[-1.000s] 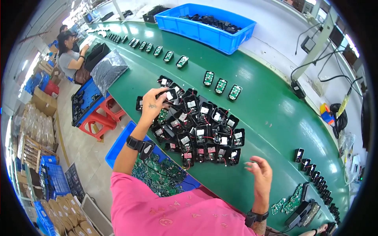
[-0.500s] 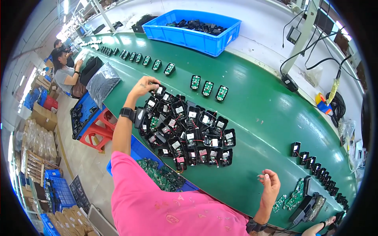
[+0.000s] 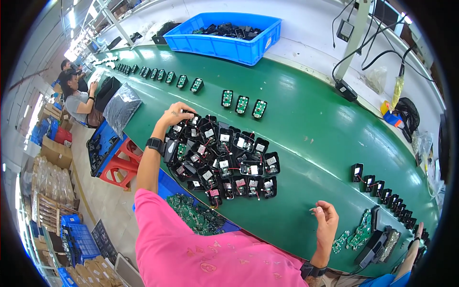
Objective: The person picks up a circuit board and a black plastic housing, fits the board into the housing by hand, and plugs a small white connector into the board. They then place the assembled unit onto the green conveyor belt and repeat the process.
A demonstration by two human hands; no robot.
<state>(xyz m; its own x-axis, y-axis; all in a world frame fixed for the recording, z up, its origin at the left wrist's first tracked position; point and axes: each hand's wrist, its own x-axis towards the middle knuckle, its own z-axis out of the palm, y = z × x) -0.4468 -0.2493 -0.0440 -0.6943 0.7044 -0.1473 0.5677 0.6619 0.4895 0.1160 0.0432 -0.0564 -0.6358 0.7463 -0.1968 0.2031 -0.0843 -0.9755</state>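
Observation:
My left hand [image 3: 176,114] is at the far-left edge of a crowded pile of black plastic casings [image 3: 224,138]. Its fingers close on one black casing [image 3: 193,119] with a pale block inside. Many casings in the pile hold silvery or white blocks and thin red wires; one nearby shows a green circuit board [image 3: 181,151]. Apart from the pile, over the bare tabletop to the right, my right hand [image 3: 326,221] pinches a tiny light-coloured piece between thumb and forefinger, too small to name.
Casings with green boards [image 3: 242,104] line the green table [image 3: 296,143]; more casings [image 3: 369,182] run down its right side. A blue bin [image 3: 215,45] stands at the back. Loose boards [image 3: 359,229] lie near right, beside a co-worker's arm [image 3: 412,251]. Another person [image 3: 79,98] sits far left.
The whole view has shifted slightly. My left hand's fingers have come down further over the casing. The co-worker's arm at lower right reaches farther along the row. My right hand keeps its pinch.

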